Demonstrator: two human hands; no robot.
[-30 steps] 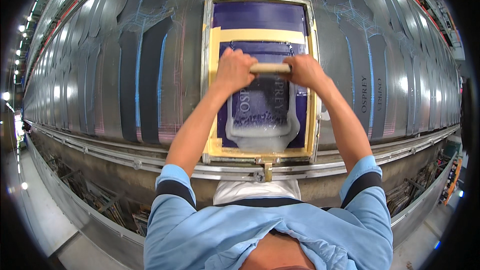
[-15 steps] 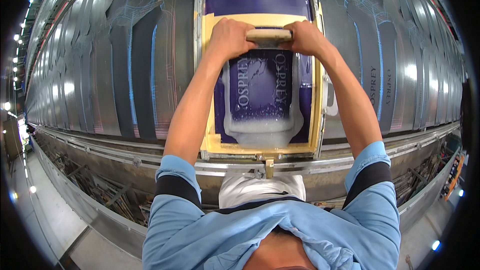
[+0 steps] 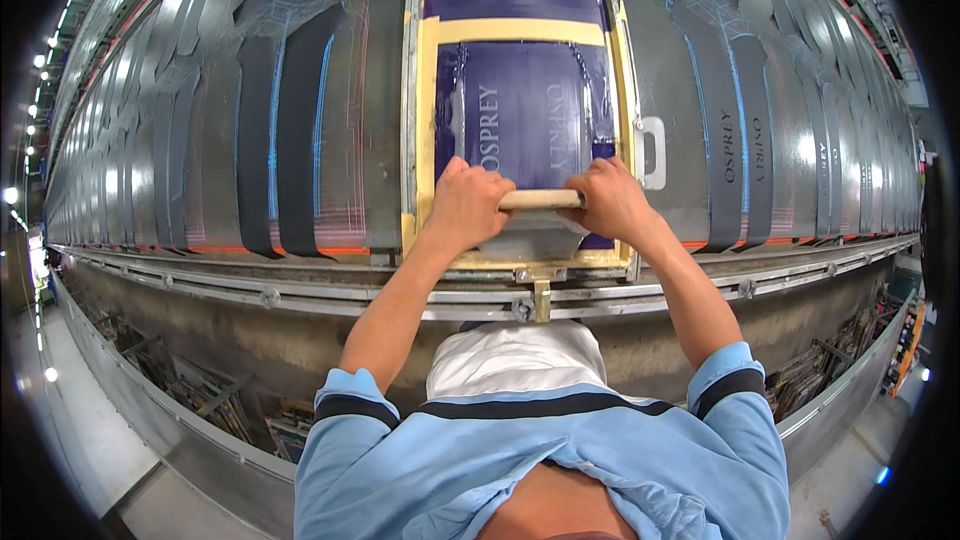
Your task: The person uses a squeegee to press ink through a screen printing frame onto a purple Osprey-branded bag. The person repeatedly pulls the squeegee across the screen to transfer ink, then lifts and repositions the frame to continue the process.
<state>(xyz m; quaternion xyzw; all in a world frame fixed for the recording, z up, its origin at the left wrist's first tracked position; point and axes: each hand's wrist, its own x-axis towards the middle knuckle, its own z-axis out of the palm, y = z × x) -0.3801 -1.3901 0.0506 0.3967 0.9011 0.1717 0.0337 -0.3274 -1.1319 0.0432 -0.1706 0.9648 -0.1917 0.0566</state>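
Observation:
Both my hands grip a wooden-handled squeegee (image 3: 541,199) at the near part of a framed printing screen (image 3: 515,31). My left hand (image 3: 468,202) is closed round the handle's left end, my right hand (image 3: 612,202) round its right end. The screen has a metal frame, yellow tape borders and a dark purple mesh with pale lettering running along it. Wet whitish streaks mark the mesh's sides. Below the handle, the squeegee's blade and the ink around it are partly hidden by the handle and my hands.
Dark cut fabric pieces (image 3: 257,140) lie along the long grey table on both sides, some at right printed with dark lettering. A white handle (image 3: 652,153) juts from the screen's right side. Metal rails (image 3: 440,306) run along the near edge, and a metal trough (image 3: 200,430) lies below.
Both hands have drawn the squeegee from the screen's far part toward me. The pool of pale ink at the near end has mostly gone from the mesh's middle.

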